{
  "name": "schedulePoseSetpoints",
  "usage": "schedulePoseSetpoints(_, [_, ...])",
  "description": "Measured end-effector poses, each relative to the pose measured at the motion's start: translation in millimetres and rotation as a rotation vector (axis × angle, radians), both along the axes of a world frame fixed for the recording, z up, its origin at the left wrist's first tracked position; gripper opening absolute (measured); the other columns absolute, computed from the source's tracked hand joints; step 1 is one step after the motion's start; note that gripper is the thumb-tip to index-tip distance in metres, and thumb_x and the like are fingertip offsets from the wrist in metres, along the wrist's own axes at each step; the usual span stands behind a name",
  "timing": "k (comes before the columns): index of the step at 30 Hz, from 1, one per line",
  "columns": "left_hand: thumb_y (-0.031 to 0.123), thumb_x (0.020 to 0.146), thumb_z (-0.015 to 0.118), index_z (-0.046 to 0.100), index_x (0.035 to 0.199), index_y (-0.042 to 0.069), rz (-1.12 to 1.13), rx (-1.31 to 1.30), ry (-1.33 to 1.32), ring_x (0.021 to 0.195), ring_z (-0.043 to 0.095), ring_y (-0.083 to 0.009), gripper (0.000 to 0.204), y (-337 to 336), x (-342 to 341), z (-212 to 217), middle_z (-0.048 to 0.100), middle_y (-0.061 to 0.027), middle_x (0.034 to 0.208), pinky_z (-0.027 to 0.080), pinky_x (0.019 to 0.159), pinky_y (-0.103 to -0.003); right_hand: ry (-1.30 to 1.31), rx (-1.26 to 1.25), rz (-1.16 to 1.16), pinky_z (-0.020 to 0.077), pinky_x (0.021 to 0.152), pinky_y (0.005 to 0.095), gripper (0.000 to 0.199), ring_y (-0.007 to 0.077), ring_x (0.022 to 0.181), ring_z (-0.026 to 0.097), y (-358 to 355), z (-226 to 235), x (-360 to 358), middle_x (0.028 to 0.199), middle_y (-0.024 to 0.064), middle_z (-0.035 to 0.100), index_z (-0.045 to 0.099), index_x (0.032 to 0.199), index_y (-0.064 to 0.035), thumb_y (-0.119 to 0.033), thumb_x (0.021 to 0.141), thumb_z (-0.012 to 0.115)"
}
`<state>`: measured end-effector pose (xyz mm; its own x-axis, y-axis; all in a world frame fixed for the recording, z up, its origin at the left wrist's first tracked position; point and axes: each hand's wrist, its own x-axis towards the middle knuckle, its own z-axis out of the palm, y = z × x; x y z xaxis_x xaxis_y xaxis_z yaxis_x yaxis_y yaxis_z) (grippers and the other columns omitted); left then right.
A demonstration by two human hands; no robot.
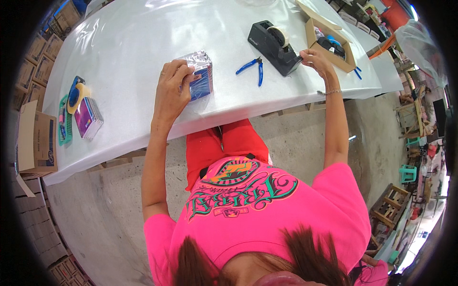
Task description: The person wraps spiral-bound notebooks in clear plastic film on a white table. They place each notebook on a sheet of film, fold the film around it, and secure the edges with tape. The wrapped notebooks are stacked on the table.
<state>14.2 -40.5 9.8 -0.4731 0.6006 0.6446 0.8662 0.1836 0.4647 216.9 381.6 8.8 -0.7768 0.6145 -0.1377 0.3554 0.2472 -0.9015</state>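
Note:
My left hand (174, 88) is closed on the near left side of a blue pack (202, 83) in clear, shiny plastic wrap, which lies near the table's front edge. Its fingertips press the wrap together at the top of the pack. To the right stands a black tape dispenser (267, 47) holding a roll of tape (278, 36). At the dispenser's cutting end, my right hand (312, 62) pinches the free end of the tape; the strip itself is barely visible. Blue-handled cutters (253, 68) lie spread on the table between the pack and the dispenser.
An open cardboard box (347, 58) with small items stands beyond my right hand. On the table's left are a green basket (65, 125), a tape roll (78, 97) and a purple pack (89, 119). A carton (40, 143) stands beside the table's left edge.

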Motion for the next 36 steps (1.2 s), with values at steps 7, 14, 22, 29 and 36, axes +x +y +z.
schedulePoseSetpoints(7, [-0.001, 0.075, 0.075, 0.071, 0.087, 0.002, -0.042, 0.129, -0.088, 0.091, 0.063, -0.0212, 0.013, -3.0, -6.2, -3.8, 0.066, -0.0084, 0.097, 0.051, 0.077, -0.032, 0.129, -0.204, -0.102, 0.0546, 0.083, 0.0273, 0.029, 0.0156, 0.086, 0.063, -19.9, -9.6, 42.4, 0.089, 0.005, 0.063, 0.059, 0.106, 0.0002, -0.028, 0.098, 0.058])
schedulePoseSetpoints(14, [-0.003, 0.071, 0.076, 0.071, 0.082, 0.004, -0.124, 0.203, -0.163, 0.085, 0.063, -0.0199, 0.013, -0.5, -10.1, -3.2, 0.067, -0.0073, 0.089, 0.05, 0.075, -0.03, -0.034, 0.159, -0.344, 0.0486, 0.055, 0.026, 0.018, 0.013, 0.062, 0.06, -1.0, -67.6, 61.8, 0.077, 0.0026, 0.063, 0.061, 0.089, -0.0003, -0.017, 0.094, 0.062])
schedulePoseSetpoints(22, [-0.005, 0.072, 0.069, 0.069, 0.084, 0.008, -0.08, 0.123, 0.142, 0.092, 0.062, -0.0237, 0.018, -2.9, -15.4, -16.4, 0.063, -0.0051, 0.088, 0.052, 0.075, -0.036, 0.354, -0.153, -0.209, 0.0446, 0.052, 0.0216, 0.026, 0.0057, 0.061, 0.056, -176.3, -18.9, -20.2, 0.079, 0.0029, 0.067, 0.066, 0.1, -0.0043, -0.029, 0.094, 0.065])
schedulePoseSetpoints(29, [-0.006, 0.071, 0.068, 0.067, 0.085, 0.008, -0.116, 0.226, 0.118, 0.092, 0.064, -0.024, 0.02, -0.4, -17.9, -21.1, 0.063, -0.0043, 0.087, 0.053, 0.074, -0.036, 0.46, -0.368, -0.039, 0.0361, 0.044, 0.0184, 0.022, 0.0047, 0.049, 0.05, -308.1, 27.3, -98.4, 0.068, 0.0018, 0.063, 0.06, 0.084, -0.0063, -0.025, 0.09, 0.071])
schedulePoseSetpoints(36, [-0.006, 0.072, 0.068, 0.069, 0.086, 0.008, -0.125, 0.319, 0.108, 0.092, 0.066, -0.0236, 0.019, 3.1, -21.2, -29.3, 0.064, -0.004, 0.085, 0.054, 0.075, -0.035, 0.43, -0.235, -0.089, 0.0394, 0.041, 0.0188, 0.024, 0.0059, 0.047, 0.053, -317.9, 10.7, -118.2, 0.065, 0.0051, 0.064, 0.059, 0.079, -0.0012, -0.02, 0.088, 0.07])
